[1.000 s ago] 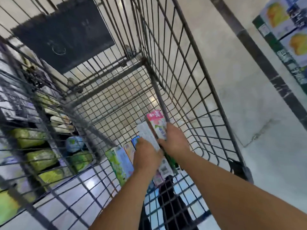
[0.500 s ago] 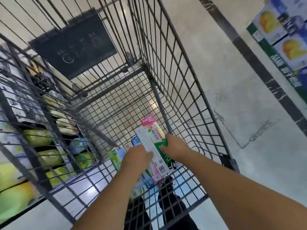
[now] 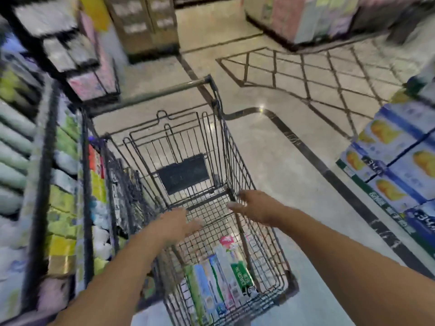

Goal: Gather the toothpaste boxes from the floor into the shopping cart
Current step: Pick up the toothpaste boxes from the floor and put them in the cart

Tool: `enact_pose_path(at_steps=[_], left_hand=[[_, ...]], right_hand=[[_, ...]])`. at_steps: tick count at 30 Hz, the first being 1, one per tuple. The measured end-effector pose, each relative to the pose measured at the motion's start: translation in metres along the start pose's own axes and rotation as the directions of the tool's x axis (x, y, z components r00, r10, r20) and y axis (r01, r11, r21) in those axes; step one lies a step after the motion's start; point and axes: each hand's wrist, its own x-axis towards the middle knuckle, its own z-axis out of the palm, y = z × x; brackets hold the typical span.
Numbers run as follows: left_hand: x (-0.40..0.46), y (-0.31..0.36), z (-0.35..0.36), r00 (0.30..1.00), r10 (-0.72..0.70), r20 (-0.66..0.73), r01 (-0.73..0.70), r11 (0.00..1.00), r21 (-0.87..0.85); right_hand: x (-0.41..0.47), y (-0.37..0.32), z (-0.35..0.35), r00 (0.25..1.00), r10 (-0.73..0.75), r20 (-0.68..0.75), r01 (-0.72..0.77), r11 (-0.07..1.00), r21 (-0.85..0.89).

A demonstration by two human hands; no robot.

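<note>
Both hands empty, fingers spread: left hand (image 3: 175, 225), right hand (image 3: 255, 208) above shopping cart (image 3: 237, 147). Toothpaste boxes (image 3: 220, 281) lying flat inside; scan floor for leftovers.

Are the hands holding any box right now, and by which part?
Nothing is held. Left hand and right hand are open above the cart; the toothpaste boxes lie inside it.

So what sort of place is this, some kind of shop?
Most likely a supermarket aisle. A wire shopping cart stands on a polished floor, stocked shelves line the left side, and stacked cartons with fruit pictures sit on the right.
</note>
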Motion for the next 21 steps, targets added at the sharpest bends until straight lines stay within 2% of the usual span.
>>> enact_pose_path(at_steps=[3, 6, 9, 13, 21], left_hand=[[-0.050, 0.008, -0.052, 0.993, 0.034, -0.113, -0.026, 0.997, 0.072], [-0.094, 0.011, -0.085, 0.959, 0.103, -0.263, -0.082, 0.993, 0.089], [-0.136, 0.006, -0.105, 0.949, 0.109, -0.295, -0.073, 0.989, 0.131], [-0.185, -0.014, -0.101, 0.919, 0.138, -0.368, -0.067, 0.978, 0.200], [-0.266, -0.093, -0.035, 0.935, 0.083, -0.346, -0.026, 0.986, 0.167]], right_hand=[[-0.036, -0.049, -0.045, 0.983, -0.143, -0.112, 0.121, 0.976, -0.180], [-0.069, -0.085, -0.072, 0.933, -0.286, -0.217, 0.182, 0.897, -0.402], [-0.104, -0.108, -0.077, 0.905, -0.354, -0.235, 0.188, 0.830, -0.526], [-0.145, -0.126, -0.060, 0.915, -0.347, -0.207, 0.182, 0.811, -0.556], [-0.218, -0.168, 0.031, 0.929, -0.348, -0.128, 0.220, 0.795, -0.565]])
